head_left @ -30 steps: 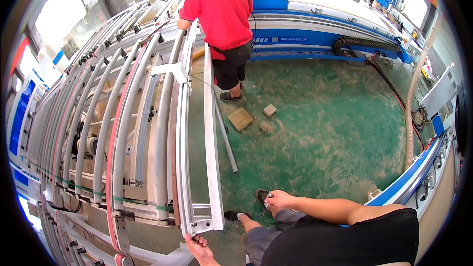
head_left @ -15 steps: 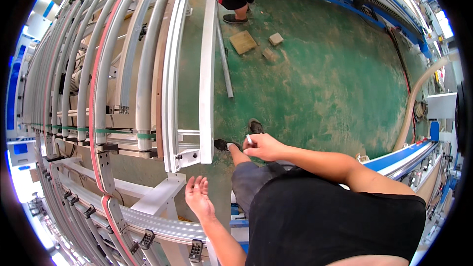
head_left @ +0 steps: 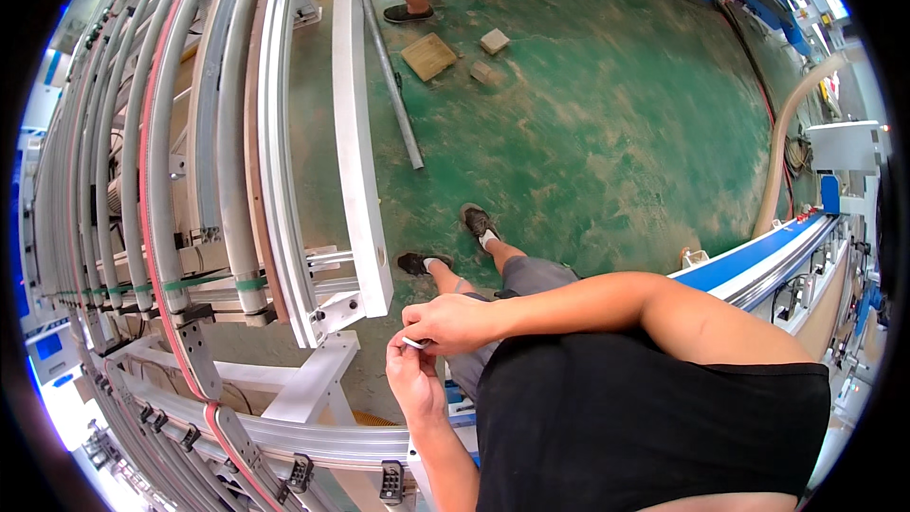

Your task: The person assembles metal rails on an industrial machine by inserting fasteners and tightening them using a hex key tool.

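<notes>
In front of my body, my right hand [head_left: 457, 320] and my left hand [head_left: 415, 387] meet at the fingertips. Between them is a small white piece [head_left: 414, 343], thin and short; its exact kind is too small to make out. My right hand pinches it from above, while my left fingers curl up against it from below, partly covered by the right ones. Just beyond and left of my hands is the end of a white metal beam [head_left: 377, 289] on a roller frame, with a bolted corner bracket [head_left: 338, 315].
Long grey rollers [head_left: 232, 152] and a red belt [head_left: 147, 180] fill the left side. A metal bar [head_left: 393, 95] lies on the green floor [head_left: 607, 133] near wooden blocks [head_left: 428, 57]. Another person's foot [head_left: 409, 13] stands at the far end. A blue-and-white rail [head_left: 749, 256] runs along the right.
My right hand has moved left and down with the white piece to meet my left hand. My left fingers, spread before, now close at it. The view has shifted, and my feet stand farther apart.
</notes>
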`<state>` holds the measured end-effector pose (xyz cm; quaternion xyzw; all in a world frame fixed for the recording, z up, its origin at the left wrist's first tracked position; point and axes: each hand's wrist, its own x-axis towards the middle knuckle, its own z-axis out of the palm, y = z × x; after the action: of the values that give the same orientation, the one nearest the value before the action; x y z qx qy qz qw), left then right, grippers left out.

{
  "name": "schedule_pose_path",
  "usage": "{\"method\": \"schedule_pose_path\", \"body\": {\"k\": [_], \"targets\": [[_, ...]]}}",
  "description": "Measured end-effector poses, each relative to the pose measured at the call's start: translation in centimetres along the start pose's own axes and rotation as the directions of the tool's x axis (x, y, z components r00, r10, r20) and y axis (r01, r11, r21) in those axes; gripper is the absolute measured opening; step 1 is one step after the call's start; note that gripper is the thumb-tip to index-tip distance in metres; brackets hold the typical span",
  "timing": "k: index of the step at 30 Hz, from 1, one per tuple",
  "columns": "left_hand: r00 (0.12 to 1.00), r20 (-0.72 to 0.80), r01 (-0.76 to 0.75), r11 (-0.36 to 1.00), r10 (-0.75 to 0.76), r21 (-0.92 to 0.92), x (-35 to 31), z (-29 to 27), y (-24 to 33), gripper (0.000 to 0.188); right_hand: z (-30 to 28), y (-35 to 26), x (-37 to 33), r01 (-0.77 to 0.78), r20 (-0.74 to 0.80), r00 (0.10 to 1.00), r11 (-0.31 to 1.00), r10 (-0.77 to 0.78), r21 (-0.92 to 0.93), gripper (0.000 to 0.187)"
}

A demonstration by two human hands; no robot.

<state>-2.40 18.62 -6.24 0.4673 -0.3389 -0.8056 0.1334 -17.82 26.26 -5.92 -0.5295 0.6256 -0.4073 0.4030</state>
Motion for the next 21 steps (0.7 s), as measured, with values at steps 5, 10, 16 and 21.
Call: {"method": "schedule_pose_path", "body": {"k": [5,10,16,21], "targets": [[0.997,0.047,0.067,0.998,-0.066,-0.004,-0.5,0.0,1.1,0.029,1.7,1.2,0.0,0.034,-0.093,0.995,0.999,-0.034,0.0,0.02],[0.998,-0.03,0.052,0.996,-0.05,0.073,1.0,-3.3,5.1,0.041,2.7,2.3,0.5,0.062,-0.18,0.982,0.998,-0.057,0.022,0.024],[0.957,-0.271,-0.104,0.995,0.102,0.006,5.0,-6.6,9.1,0.051,1.2,0.7,1.6,-0.1,-0.116,0.979,0.889,0.168,0.446,0.031],[0.964,-0.204,-0.153,0.982,0.174,0.115,7.3,-7.1,9.0,0.045,1.3,0.5,2.9,-0.064,-0.136,0.979,0.863,0.152,0.501,0.03]]}}
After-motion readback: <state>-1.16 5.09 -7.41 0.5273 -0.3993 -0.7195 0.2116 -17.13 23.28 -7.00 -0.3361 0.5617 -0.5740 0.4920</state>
